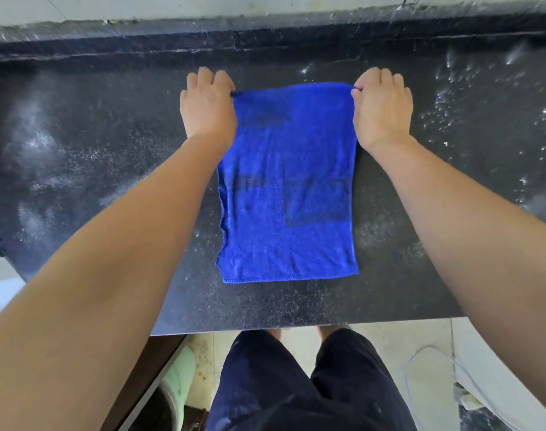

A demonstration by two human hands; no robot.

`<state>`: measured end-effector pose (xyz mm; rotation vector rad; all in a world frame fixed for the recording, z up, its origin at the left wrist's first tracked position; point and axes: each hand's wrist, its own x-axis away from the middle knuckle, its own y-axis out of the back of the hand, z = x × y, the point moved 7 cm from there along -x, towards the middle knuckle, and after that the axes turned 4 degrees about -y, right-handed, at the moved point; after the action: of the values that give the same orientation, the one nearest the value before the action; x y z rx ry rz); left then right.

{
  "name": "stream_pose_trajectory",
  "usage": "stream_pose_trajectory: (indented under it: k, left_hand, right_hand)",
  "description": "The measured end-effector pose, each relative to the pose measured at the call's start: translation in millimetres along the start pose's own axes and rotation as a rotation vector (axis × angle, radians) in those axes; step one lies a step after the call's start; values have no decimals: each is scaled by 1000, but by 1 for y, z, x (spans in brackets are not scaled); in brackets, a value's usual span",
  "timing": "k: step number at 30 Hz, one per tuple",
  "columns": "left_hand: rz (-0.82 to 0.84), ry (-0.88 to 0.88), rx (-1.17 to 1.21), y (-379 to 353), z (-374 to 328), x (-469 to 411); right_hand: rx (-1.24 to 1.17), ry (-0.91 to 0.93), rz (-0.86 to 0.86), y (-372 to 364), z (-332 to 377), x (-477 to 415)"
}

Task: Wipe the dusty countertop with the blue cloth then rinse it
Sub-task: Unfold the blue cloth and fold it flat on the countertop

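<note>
Two hands, left hand (207, 108) and right hand (382, 110), pinch one blue cloth (288, 188) (far corners).

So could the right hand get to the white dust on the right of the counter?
Probably yes: the right hand pinches the cloth by its far corner, and only bare counter lies between it and the dust.

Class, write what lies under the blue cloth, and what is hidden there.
The cloth lies on the dusty countertop; the left hand and right hand pinch its far corners. Any dust beneath it is covered.
</note>
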<state>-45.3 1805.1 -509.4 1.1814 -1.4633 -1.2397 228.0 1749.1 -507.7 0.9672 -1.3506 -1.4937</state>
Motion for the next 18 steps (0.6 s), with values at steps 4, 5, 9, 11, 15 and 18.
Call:
stream_pose_trajectory:
  k: [4,5,9,11,15,18]
  left_hand:
    - [-81,-28,89,28,1,27]
    - [-95,-37,112,30,1,42]
    - [-166,-82,223,30,-1,135]
    - [-197,-92,221,25,0,188]
    - [-120,-84,212,6,5,267]
    - [21,-127,133,-16,6,297]
  right_hand:
    - [-147,43,-50,34,-3,24]
    - [-184,64,-50,40,-4,36]
    - [-272,126,-31,48,-11,113]
    - [-264,136,-58,45,-21,158]
    - [-226,226,20,19,-34,233]
    - [-177,247,128,-5,-41,263]
